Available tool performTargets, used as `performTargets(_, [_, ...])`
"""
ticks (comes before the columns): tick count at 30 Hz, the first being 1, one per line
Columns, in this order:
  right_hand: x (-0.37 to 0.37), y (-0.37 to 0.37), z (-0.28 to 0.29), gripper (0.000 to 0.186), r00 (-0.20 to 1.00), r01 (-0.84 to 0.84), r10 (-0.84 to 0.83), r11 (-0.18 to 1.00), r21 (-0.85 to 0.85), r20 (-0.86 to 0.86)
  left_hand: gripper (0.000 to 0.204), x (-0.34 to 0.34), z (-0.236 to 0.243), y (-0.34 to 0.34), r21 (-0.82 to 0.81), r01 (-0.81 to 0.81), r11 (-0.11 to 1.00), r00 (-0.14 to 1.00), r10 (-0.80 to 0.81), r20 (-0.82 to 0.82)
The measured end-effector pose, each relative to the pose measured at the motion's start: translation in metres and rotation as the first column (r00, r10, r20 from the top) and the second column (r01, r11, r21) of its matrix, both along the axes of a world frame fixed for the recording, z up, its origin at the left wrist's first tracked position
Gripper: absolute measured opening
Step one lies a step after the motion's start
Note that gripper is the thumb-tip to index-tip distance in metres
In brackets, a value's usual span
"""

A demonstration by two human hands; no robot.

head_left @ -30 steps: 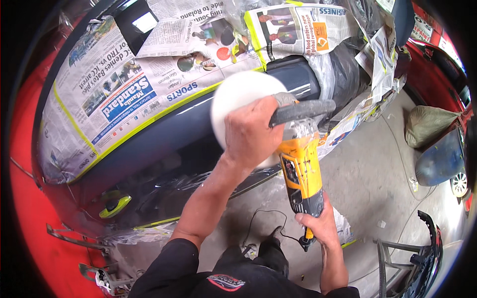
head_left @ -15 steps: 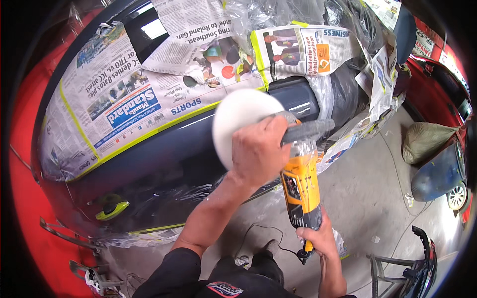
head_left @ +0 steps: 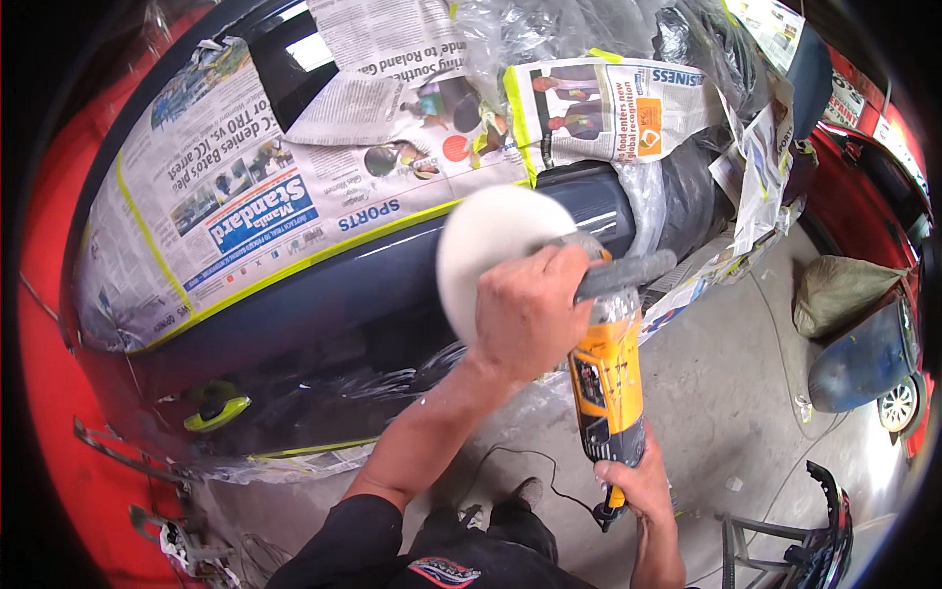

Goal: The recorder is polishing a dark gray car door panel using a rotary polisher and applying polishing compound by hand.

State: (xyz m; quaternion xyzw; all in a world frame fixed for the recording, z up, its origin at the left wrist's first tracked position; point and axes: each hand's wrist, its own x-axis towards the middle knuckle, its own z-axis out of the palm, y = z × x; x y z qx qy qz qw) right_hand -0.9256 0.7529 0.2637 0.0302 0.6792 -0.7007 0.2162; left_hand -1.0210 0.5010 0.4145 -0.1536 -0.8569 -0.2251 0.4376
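Note:
A yellow and black power polisher (head_left: 610, 388) is held in both hands over the dark car door panel (head_left: 314, 339). My left hand (head_left: 533, 306) wraps round the front, at the inner end of the black side handle (head_left: 633, 272). My right hand (head_left: 643, 481) is closed round the rear grip, near the cord. The round white polishing pad (head_left: 491, 245) lies against or just above the panel's upper part; exact contact cannot be told. Whitish smears (head_left: 392, 381) mark the panel below the pad. A door handle (head_left: 218, 412) wrapped in yellow-green tape sits to the left.
Newspaper (head_left: 265, 211) and yellow-green tape mask the windows. Plastic sheeting (head_left: 564, 29) covers the car's far part. A cord (head_left: 520, 452) runs down by my feet. At right stand a blue drum (head_left: 859, 358), a sack (head_left: 839, 294) and a stand (head_left: 765, 545). Red cars flank both sides.
The polisher and both my hands have shifted slightly to the right, and the pad has moved a little lower along the panel. Both hands keep their hold.

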Motion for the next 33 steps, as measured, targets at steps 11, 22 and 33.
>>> performTargets(11, [0.023, -0.068, 0.018, 0.097, 0.937, -0.232, 0.245, 0.970, 0.079, -0.251, 0.019, 0.101, 0.000, -0.087, 0.114, -0.209, 0.971, 0.967, 0.223, -0.126])
performTargets(22, [0.035, -0.098, 0.012, 0.112, 0.872, -0.386, 0.402, 0.916, 0.112, -0.280, 0.016, 0.166, -0.020, -0.118, 0.188, -0.417, 0.889, 0.895, 0.438, -0.081])
performTargets(33, [0.032, -0.048, -0.010, 0.071, 0.983, 0.114, -0.100, 0.990, 0.086, -0.152, 0.020, 0.023, -0.044, -0.044, 0.240, 0.029, 0.970, 0.997, -0.012, -0.073])
